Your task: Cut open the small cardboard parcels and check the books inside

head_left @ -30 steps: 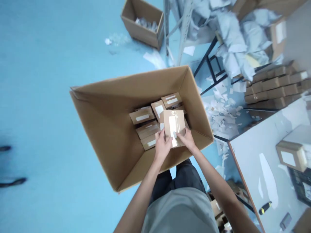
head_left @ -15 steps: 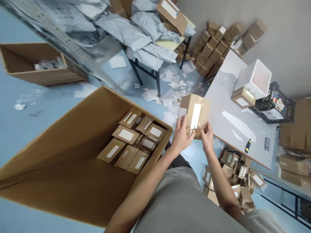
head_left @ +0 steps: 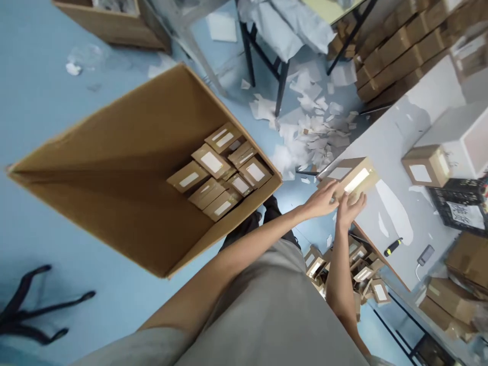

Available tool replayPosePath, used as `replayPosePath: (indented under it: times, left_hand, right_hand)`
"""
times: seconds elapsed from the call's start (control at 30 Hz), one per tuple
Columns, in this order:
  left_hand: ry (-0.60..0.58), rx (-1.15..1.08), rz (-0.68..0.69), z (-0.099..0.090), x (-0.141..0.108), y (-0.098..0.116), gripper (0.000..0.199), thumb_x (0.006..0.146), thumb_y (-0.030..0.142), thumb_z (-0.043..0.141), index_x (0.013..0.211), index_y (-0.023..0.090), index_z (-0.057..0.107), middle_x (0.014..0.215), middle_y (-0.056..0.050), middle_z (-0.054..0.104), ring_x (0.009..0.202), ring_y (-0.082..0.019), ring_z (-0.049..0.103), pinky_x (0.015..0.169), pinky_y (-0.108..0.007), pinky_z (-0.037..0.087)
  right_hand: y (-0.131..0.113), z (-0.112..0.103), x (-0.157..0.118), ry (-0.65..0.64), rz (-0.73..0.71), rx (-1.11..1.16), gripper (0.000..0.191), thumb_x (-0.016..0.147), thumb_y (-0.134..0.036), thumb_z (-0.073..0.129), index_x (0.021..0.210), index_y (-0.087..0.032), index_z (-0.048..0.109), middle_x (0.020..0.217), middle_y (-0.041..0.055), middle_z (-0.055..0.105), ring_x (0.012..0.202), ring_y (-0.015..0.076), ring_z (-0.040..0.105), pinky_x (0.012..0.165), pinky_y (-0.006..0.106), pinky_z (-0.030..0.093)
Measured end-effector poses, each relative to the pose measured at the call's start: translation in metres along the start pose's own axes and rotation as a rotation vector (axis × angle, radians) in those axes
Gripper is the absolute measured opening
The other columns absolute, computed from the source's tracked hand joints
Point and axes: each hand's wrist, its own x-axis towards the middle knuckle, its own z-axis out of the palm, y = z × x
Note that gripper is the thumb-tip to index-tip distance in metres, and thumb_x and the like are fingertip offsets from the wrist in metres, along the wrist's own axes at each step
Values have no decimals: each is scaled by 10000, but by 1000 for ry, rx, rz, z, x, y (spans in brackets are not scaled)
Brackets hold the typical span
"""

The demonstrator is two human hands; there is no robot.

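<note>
A small taped cardboard box (head_left: pixel 348 189) with white labels is at the near edge of the grey table, tilted. My left hand (head_left: pixel 321 200) grips its left end, fingers bent against the side. At the box's near lower edge, my right hand (head_left: pixel 349 209) holds it with the fingertips. To the left stands a large open carton (head_left: pixel 125 203). Several small labelled boxes (head_left: pixel 224 173) are packed together in one corner of it, while its other side shows bare cardboard.
The grey table (head_left: pixel 404 132) bears a yellow-black cutter knife (head_left: pixel 393 247), a phone (head_left: pixel 425 254), a white foam box (head_left: pixel 457 134) and a black crate (head_left: pixel 457 208). Small boxes (head_left: pixel 366 274) are heaped beneath it. Paper scraps (head_left: pixel 312 117) litter the floor; chair legs (head_left: pixel 30 305) show lower left.
Both hands have carried the small box rightward, over the table's edge. It has turned, and the left hand has slid to its end. The camera view has shifted too.
</note>
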Motion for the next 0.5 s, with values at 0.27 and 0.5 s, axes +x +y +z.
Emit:
replayPosePath:
  times: [0.27,0.5]
  left_hand:
    - [556,1,-410,-104,-165,-95,505,1033,207,585,1533,168,642,1573,-159,687,1493,-289,645,1305,-440,506]
    - [729,-77,-986,-156,-295,-211,543,999,201,661,1539,155,688,1623,-148,684,1505,-320,640,1347,-440,438]
  right_hand:
    - [-142,92,-82,-595,-477,137,556,1152,-501,452,1570,-164,597,1657,260,560,1624,354,511,1338,604,439]
    - [-212,183,-139,-1131,-809,88,485,1124,-413,576,1562,-215,635,1694,188,582,1621,353,505,1374,581,406]
